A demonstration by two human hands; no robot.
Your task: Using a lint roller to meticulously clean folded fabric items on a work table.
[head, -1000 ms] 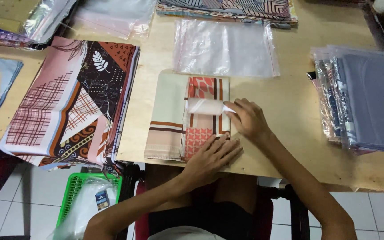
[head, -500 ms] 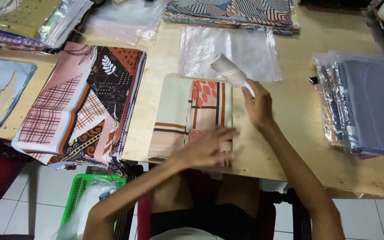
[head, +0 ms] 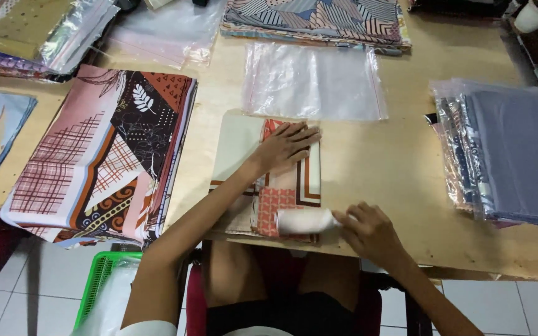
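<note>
The right hand hides the white roller's handle. Cups at the table's far right corner are cut off.

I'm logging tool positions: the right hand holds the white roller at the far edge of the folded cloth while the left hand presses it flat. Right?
Not quite. The head view shows the right hand holding the white roller at the near edge of the folded cloth. The left hand does press it flat.

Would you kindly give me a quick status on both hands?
Left hand flat on folded scarf. Right hand holds white roller at its near edge. Nothing obstructing.
</note>
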